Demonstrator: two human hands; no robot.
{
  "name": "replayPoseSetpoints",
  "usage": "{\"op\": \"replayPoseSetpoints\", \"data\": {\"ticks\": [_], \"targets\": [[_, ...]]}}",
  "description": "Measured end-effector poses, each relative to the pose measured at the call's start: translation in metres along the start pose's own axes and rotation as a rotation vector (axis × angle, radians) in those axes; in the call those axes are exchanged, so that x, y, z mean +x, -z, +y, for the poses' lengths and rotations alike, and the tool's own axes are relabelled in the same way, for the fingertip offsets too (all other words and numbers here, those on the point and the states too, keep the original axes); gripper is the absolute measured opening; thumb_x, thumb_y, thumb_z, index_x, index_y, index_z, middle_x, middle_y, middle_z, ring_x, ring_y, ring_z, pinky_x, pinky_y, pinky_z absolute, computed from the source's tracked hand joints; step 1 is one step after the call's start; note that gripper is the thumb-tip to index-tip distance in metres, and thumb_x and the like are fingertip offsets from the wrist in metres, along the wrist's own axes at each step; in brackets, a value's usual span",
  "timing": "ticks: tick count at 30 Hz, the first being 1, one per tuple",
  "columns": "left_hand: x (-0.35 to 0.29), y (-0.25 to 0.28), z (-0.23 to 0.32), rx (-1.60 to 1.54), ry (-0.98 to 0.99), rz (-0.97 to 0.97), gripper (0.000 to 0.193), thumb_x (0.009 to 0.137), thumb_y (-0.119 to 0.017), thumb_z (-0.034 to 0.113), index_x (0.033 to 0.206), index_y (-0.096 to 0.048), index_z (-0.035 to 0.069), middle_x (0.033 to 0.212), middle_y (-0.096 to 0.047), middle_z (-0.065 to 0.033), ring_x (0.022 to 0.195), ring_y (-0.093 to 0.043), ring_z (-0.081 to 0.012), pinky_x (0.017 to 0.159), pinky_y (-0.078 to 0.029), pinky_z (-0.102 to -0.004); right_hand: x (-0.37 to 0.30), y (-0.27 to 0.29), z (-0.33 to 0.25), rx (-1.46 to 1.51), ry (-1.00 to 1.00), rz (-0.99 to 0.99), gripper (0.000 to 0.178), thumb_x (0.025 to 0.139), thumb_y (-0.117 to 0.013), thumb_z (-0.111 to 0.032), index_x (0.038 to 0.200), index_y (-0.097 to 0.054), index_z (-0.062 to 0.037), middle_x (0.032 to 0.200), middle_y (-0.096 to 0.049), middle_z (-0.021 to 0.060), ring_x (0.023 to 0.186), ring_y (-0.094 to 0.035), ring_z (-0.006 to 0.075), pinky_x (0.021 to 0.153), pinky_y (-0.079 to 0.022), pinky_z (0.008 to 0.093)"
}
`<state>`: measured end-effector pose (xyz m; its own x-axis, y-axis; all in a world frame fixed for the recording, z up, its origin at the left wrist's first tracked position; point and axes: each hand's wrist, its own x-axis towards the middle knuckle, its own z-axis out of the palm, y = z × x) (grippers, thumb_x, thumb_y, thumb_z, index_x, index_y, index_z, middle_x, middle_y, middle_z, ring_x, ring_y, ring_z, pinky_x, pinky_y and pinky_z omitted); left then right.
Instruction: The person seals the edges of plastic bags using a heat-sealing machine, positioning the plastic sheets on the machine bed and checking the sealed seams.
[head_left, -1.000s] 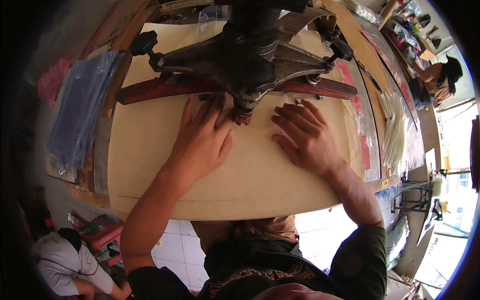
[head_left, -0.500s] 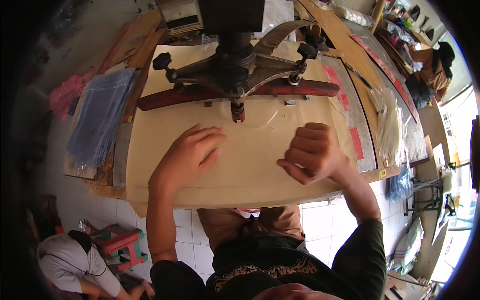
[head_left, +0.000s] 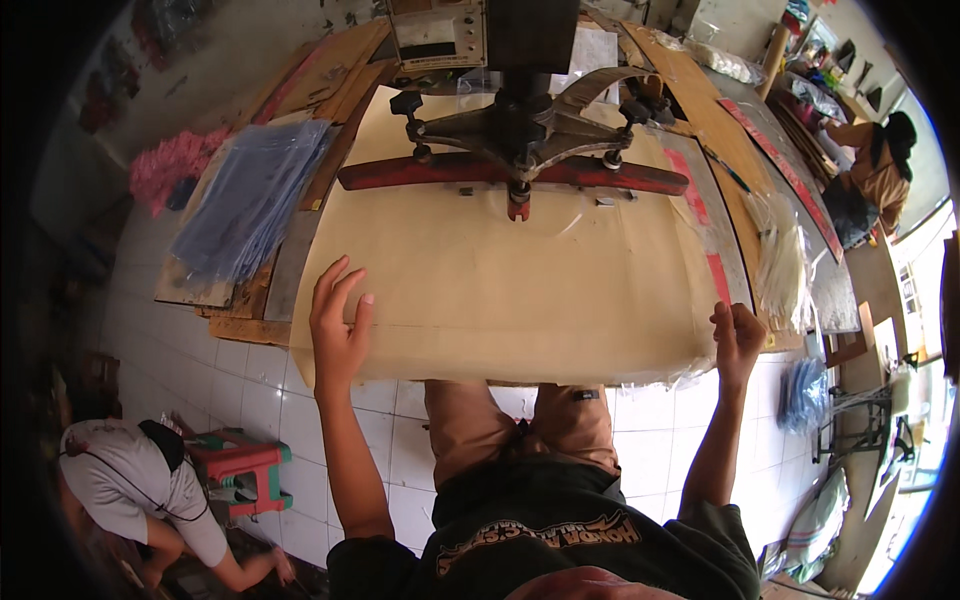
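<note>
Large cream-tan flat sheet (head_left: 500,290) covers the middle of the table, its near edge toward the wearer's lap; landmark for all below.

Left hand (head_left: 342,318): over the sheet's near left corner, fingers and thumb spread wide apart, nothing in the grip. Contact with the sheet: cannot tell.

Right hand (head_left: 738,338): just beside the sheet's near right corner, fingers curled in, narrow grip. Whether anything is inside it, cannot tell.

Above the sheet's far part: dark metal press head (head_left: 520,135) with black knobs and a long red bar (head_left: 400,176) running crosswise. A small notched red tip (head_left: 518,210) points down at the bar's middle.

Left of the sheet: stack of bluish clear plastic sleeves (head_left: 255,195); a crumpled pink plastic bundle (head_left: 175,165) beyond the stack.

Right of the sheet: bundle of whitish translucent strips (head_left: 782,262), then a long narrow red strip (head_left: 785,175).

Well off the sheet's near left: bending person in grey (head_left: 130,460) near a red-and-green plastic stool (head_left: 268,472).
</note>
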<state>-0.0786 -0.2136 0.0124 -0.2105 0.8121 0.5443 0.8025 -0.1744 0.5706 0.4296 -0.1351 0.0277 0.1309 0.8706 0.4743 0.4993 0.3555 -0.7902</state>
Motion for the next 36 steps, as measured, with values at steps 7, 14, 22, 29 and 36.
{"op": "replayPoseSetpoints", "data": {"ticks": [7, 14, 22, 29, 36], "targets": [[-0.005, -0.004, -0.004, 0.051, -0.005, 0.039, 0.035, 0.095, -0.067, 0.022, 0.126, -0.067, 0.005, 0.143, -0.055, -0.0145, 0.134, -0.052, -0.0338, 0.106, -0.046, -0.0437, -0.025, 0.002, 0.034, 0.298, 0.041, 0.207, 0.030, 0.101, -0.064, -0.017, 0.075, -0.062, -0.0019, 0.065, -0.056, -0.0017, 0.059, -0.046, 0.0040, 0.054, -0.032, 0.0221], [-0.005, -0.003, 0.001, 0.052, 0.023, 0.009, 0.037, 0.096, -0.067, 0.022, 0.129, -0.066, 0.005, 0.144, -0.055, -0.0152, 0.135, -0.051, -0.0337, 0.110, -0.043, -0.0444, -0.034, 0.004, 0.036, 0.332, -0.039, 0.221, 0.020, 0.099, -0.064, -0.016, 0.087, -0.064, 0.0004, 0.079, -0.061, -0.0004, 0.069, -0.049, 0.0057, 0.064, -0.036, 0.0218], [-0.004, -0.003, -0.008, 0.069, 0.001, 0.019, 0.037, 0.095, -0.067, 0.022, 0.127, -0.065, 0.003, 0.143, -0.056, -0.0164, 0.135, -0.051, -0.0348, 0.111, -0.042, -0.0448, -0.026, 0.002, 0.031, 0.273, 0.004, 0.134, 0.015, 0.095, -0.066, -0.011, 0.098, -0.068, 0.0041, 0.084, -0.065, 0.0032, 0.079, -0.058, 0.0098, 0.074, -0.043, 0.0233], [-0.001, -0.004, -0.009, 0.100, 0.020, -0.003, 0.036, 0.095, -0.067, 0.021, 0.126, -0.066, 0.003, 0.142, -0.057, -0.0168, 0.134, -0.052, -0.0354, 0.111, -0.041, -0.0450, 0.007, -0.003, -0.012, -0.106, 0.209, -0.177, 0.022, 0.088, -0.068, -0.004, 0.109, -0.069, 0.0033, 0.104, -0.072, 0.0156, 0.088, -0.070, 0.0268, 0.080, -0.052, 0.0347], [-0.003, -0.006, -0.002, 0.110, 0.041, -0.011, 0.035, 0.094, -0.067, 0.021, 0.125, -0.067, 0.004, 0.143, -0.057, -0.0153, 0.133, -0.053, -0.0336, 0.111, -0.042, -0.0447, 0.083, -0.082, -0.024, -0.502, 0.547, -0.586, 0.055, 0.082, -0.061, -0.003, 0.137, -0.056, -0.0017, 0.143, -0.056, 0.0202, 0.096, -0.068, 0.0417, 0.087, -0.055, 0.0474]]}}
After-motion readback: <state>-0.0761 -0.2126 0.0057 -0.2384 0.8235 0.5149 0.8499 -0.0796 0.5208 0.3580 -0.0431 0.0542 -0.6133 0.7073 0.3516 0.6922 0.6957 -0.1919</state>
